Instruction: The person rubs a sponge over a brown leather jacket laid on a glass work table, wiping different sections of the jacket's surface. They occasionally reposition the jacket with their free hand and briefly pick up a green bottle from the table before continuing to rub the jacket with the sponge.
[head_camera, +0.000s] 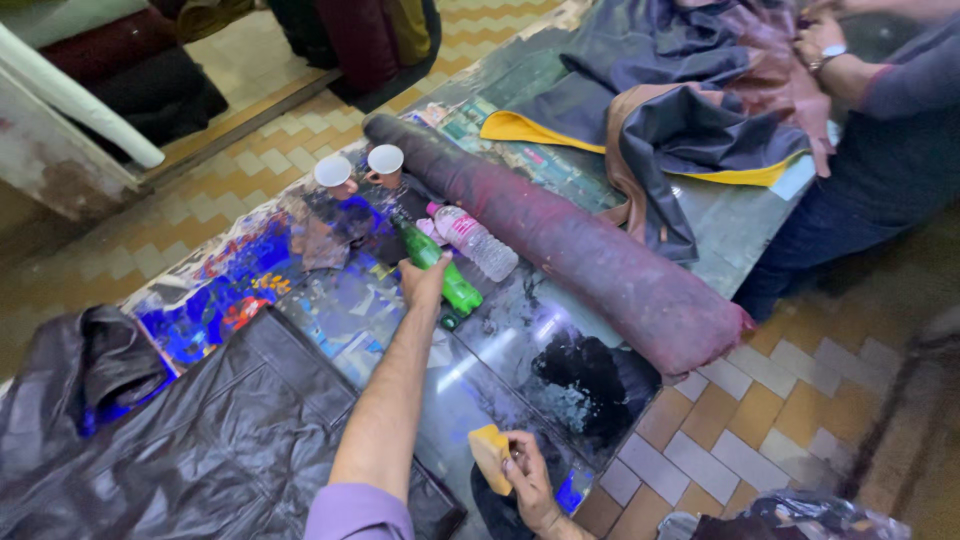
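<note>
Fingers (428, 272) grip green bottle (440, 268), lying, cap pointing near-right.

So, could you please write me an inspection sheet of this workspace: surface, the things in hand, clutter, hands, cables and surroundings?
Surface: glossy table with colourful prints under the top, dark smear near its front edge.
Things in hand: green bottle lying on the table; yellow pad.
Clutter: clear bottle, two paper cups, maroon roll, black leather, dark and yellow fabric.
Hands: left hand grips the green bottle; right hand holds the yellow pad at the table edge.
Cables: nothing seen.
Surroundings: tiled floor; another person's hand on the fabric; more rolls stand behind.
</note>
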